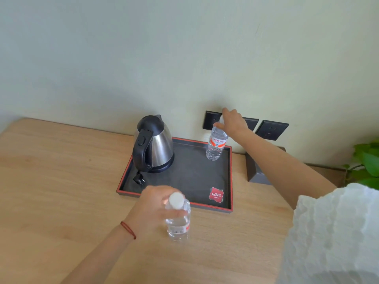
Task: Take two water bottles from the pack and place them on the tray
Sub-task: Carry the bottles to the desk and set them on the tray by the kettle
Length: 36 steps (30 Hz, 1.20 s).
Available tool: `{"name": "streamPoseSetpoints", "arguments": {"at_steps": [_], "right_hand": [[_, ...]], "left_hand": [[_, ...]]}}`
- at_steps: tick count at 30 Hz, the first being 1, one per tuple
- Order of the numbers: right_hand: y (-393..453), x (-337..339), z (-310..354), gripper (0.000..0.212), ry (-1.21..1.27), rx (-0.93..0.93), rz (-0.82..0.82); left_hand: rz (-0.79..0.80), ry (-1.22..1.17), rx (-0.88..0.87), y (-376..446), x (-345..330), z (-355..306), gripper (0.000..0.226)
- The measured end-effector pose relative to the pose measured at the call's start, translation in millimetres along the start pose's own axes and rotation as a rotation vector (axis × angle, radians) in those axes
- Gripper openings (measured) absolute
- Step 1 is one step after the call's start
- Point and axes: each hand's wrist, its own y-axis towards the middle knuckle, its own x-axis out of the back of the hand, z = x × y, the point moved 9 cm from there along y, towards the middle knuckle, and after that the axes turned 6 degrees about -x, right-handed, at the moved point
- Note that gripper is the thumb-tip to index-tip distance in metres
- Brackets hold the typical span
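A dark tray (205, 177) with a red rim lies on the wooden table against the wall. One clear water bottle (215, 145) with a red label stands upright in the tray's far right corner. My right hand (232, 121) grips it around the cap. A second clear water bottle (178, 218) with a white cap is held by its neck in my left hand (152, 206), just in front of the tray's near edge, over the table. The pack is not in view.
A steel kettle (152, 143) with a black handle and its plug sit on the tray's left part. Dark wall sockets (271, 129) are behind the tray. A dark box (255, 171) stands right of the tray, a green plant (367, 160) at far right.
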Motion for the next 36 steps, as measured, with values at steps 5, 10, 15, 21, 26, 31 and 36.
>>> {"name": "streamPoseSetpoints", "arguments": {"at_steps": [5,10,15,21,26,31,36], "right_hand": [[1,-2,-5,0.045,0.037,-0.016,-0.006],[6,-6,-6,0.045,0.05,-0.017,-0.006],[11,-8,-8,0.042,0.067,-0.023,-0.03],[17,-11,-7,0.041,0.074,-0.023,-0.05],[17,-11,-4,0.041,0.059,-0.002,-0.048],[12,-12,-9,0.041,0.055,0.017,-0.035],[11,-10,-6,0.037,0.053,0.028,-0.041]], "left_hand": [[-0.205,0.012,-0.055,73,44,-16,0.019],[-0.212,0.145,-0.08,162,46,-13,0.02],[-0.219,0.191,-0.045,208,34,16,0.021],[-0.054,0.23,-0.16,237,20,7,0.029],[0.18,0.476,-0.242,253,18,-10,0.036],[0.136,0.536,-0.3,259,20,-17,0.033],[0.083,0.378,-0.338,258,5,-26,0.037]]}}
